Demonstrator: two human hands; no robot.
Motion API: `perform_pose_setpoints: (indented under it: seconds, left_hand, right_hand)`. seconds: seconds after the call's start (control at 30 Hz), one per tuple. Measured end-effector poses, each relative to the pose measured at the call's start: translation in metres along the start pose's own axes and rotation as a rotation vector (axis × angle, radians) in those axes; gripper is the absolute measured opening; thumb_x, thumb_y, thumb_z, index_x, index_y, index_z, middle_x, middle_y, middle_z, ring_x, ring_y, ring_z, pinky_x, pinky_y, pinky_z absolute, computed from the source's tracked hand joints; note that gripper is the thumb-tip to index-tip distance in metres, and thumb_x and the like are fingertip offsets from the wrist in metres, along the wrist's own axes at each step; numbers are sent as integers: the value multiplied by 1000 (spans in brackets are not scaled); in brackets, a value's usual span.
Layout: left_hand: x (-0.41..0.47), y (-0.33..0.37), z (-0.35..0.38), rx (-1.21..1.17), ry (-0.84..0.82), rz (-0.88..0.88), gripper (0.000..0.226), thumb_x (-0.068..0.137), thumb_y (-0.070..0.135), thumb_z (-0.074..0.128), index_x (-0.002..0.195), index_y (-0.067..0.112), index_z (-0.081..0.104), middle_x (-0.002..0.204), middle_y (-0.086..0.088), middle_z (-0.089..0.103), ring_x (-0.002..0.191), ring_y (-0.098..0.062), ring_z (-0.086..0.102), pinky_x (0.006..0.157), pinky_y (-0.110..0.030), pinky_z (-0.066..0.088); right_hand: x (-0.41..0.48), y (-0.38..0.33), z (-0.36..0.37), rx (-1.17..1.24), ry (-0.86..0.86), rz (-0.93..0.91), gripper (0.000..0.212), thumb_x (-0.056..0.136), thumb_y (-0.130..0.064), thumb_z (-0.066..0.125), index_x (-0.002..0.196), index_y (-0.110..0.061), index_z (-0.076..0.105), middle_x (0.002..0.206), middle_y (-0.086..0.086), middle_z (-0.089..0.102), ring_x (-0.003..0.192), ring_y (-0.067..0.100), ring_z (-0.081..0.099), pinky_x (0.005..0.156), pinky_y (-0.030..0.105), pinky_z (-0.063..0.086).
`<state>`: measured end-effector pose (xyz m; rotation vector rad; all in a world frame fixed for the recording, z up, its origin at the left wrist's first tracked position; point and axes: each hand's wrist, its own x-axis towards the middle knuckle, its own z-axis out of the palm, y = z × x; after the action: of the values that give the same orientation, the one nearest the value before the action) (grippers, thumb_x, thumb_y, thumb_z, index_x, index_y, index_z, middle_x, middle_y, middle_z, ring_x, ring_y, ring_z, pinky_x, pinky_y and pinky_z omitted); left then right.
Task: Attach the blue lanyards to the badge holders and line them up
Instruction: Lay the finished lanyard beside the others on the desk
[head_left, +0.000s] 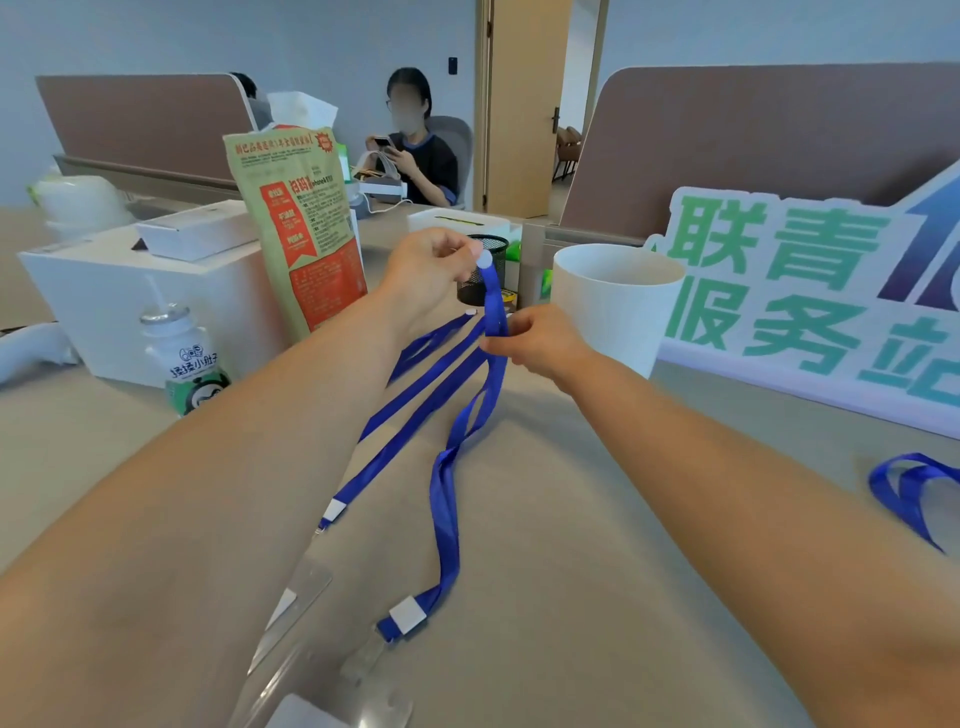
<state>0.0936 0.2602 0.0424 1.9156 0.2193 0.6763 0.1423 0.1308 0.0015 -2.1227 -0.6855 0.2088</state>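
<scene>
Left hand (431, 270): pinches lanyard (448, 519) end, left of cup (618, 312).
Right hand (540, 345): pinches lanyard, beside cup.
Risk: I fear a tug skews the holder (363, 696).

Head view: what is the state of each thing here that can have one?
left hand, pinches held lanyard's top end.
right hand, pinches same lanyard lower down.
held lanyard, far end lifted, near end on table.
second lanyard, lying straight on table.
third lanyard, looped at right edge.
white cup, upright.

I log: left hand (431, 270) pinches blue lanyard (448, 519) top, raised | right hand (540, 343) pinches it lower | clip end on table (571, 519).
</scene>
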Motion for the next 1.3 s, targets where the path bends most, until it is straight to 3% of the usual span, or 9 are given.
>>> perform_pose_setpoints:
  seconds: [0.07,0.2,0.3,0.43,0.57,0.8,0.93,1.07,1.3]
  left_hand:
    - [2,1,0,-18,-10,-7,6,91,25,56,87,21,59,76,7,59,73,-3,55,63,-15,38]
    - [6,0,1,-121,1,-39,16,94,21,51,80,25,54,79,10,60,70,1,60,58,-13,41]
    - [12,-2,0,-151,44,-34,12,96,20,48,85,21,54,79,11,61,66,2,62,57,-12,42]
    - [17,-3,-1,-68,12,28,7,94,18,51,95,14,57,75,9,59,65,-1,58,50,-5,40]
    - [19,-5,-1,12,-39,86,15,89,18,59,100,9,65,75,7,60,67,0,54,55,-2,41]
    - [3,-10,1,41,-64,-5,27,92,29,54,114,16,61,89,10,60,75,1,53,60,-7,41]
    - [-8,-28,-4,54,-317,-283,52,96,53,27,125,20,54,122,3,61,112,-14,55,93,-32,39]
    - [-20,-42,-3,-240,-487,-366,57,99,48,12,102,20,62,100,-1,69,108,-17,60,98,-34,37]
    - [-29,-44,-2,-358,-452,-304,38,98,39,31,102,18,61,79,4,69,85,-13,68,83,-28,50]
  right_hand:
    - [-1,4,6,82,11,25,16,86,-22,64,91,-7,68,85,3,62,71,12,56,64,23,44]
    - [-4,4,8,587,-169,93,14,95,-18,50,101,-12,60,84,-2,64,77,8,59,70,20,47]
    - [-1,11,11,628,-233,113,12,93,-22,54,104,-16,55,88,0,65,83,13,62,76,24,49]
    - [7,11,16,487,74,-89,39,83,-25,68,118,-16,53,103,-1,58,91,8,57,76,19,51]
    - [15,-4,9,402,319,-225,28,80,-27,71,102,-10,68,84,-4,63,74,2,55,69,14,46]
    - [16,-3,6,461,259,-114,14,89,-18,59,76,-13,63,63,-4,55,55,3,49,48,10,41]
    - [23,-10,-1,596,181,-50,22,95,-15,49,74,-19,56,69,-3,56,57,4,49,49,13,39]
    - [31,-27,-16,711,166,-72,25,96,-14,45,72,-18,51,68,0,57,54,8,47,49,18,38]
    - [41,-41,-29,593,302,-79,23,97,-12,42,75,-18,47,73,2,60,54,9,54,45,14,44]
